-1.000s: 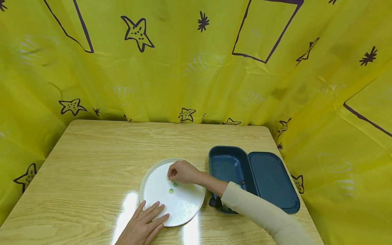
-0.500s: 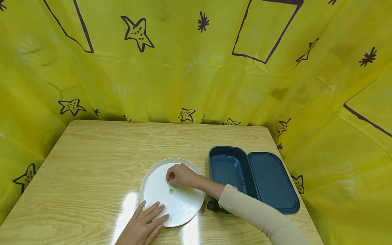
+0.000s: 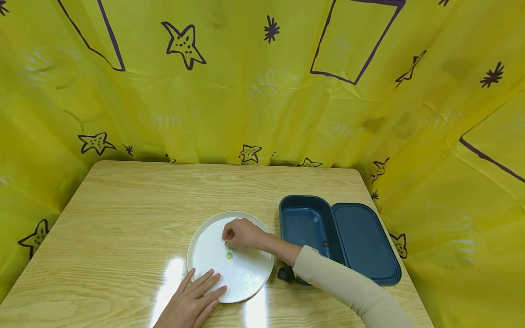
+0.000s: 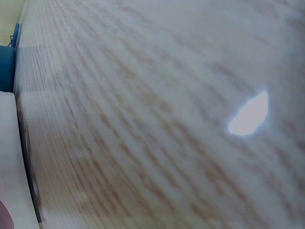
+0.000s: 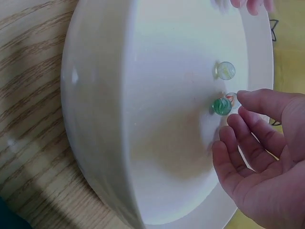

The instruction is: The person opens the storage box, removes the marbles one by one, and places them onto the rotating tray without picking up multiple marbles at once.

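Note:
My right hand (image 3: 245, 234) is over the white round plate (image 3: 209, 273), thumb and index fingertips pinching a clear marble with a red swirl (image 5: 231, 98), partly hidden behind the thumb tip. Right beside it on the plate lies a green marble (image 5: 221, 106). A clear yellow-green marble (image 5: 226, 70) sits a little apart, on the side toward my left hand; it also shows in the head view. My left hand (image 3: 190, 298) rests with fingers spread over the plate's near left rim. In the left wrist view only a sliver of finger (image 4: 5, 219) shows.
To the right of the plate stands an uncovered dark blue box (image 3: 301, 223) with a small reddish-brown ball (image 3: 325, 243) inside; my right forearm crosses over it. A flat dark blue lid (image 3: 365, 241) lies against its right side. A yellow curtain (image 3: 229, 100) hangs behind the wooden table (image 3: 143, 205).
My right hand has moved slightly toward me with the marble at its fingertips and now covers most of the green marble in the head view. The left hand has stayed still.

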`<state>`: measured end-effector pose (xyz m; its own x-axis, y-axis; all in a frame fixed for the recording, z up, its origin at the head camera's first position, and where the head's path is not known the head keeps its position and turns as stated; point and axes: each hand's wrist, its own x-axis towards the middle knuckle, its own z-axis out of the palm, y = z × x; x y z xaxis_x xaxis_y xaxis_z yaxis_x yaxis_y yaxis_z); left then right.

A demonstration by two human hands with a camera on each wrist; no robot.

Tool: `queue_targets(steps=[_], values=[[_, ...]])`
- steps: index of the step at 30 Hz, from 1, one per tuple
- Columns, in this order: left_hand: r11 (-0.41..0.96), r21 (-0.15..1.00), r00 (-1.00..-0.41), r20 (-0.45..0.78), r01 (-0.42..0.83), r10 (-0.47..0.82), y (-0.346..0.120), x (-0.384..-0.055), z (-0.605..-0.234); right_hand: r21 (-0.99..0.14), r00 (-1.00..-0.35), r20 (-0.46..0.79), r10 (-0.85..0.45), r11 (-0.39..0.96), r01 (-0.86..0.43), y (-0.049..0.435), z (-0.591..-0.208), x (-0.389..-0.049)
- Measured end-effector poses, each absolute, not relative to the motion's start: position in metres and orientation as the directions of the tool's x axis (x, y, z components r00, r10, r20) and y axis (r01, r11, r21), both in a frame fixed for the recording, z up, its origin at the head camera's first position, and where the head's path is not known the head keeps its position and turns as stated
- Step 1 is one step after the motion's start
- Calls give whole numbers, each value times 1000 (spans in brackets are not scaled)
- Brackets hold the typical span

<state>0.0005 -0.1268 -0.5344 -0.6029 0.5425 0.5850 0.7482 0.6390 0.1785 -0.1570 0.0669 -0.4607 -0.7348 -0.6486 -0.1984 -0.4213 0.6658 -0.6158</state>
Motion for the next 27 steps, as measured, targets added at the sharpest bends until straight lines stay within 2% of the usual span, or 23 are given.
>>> queue_targets(steps=[10, 17, 27], values=[[637, 144, -584, 586, 757, 562, -128, 0, -534, -660, -736, -158, -659, 624, -417, 76, -444, -161], [646, 126, -582, 585, 753, 565, -128, 0, -535, -674, -733, -98, -673, 587, -449, 99, -422, -158], [647, 146, -592, 587, 749, 552, -128, 0, -535, -705, -801, -87, -592, 604, -370, 149, -401, -145]])
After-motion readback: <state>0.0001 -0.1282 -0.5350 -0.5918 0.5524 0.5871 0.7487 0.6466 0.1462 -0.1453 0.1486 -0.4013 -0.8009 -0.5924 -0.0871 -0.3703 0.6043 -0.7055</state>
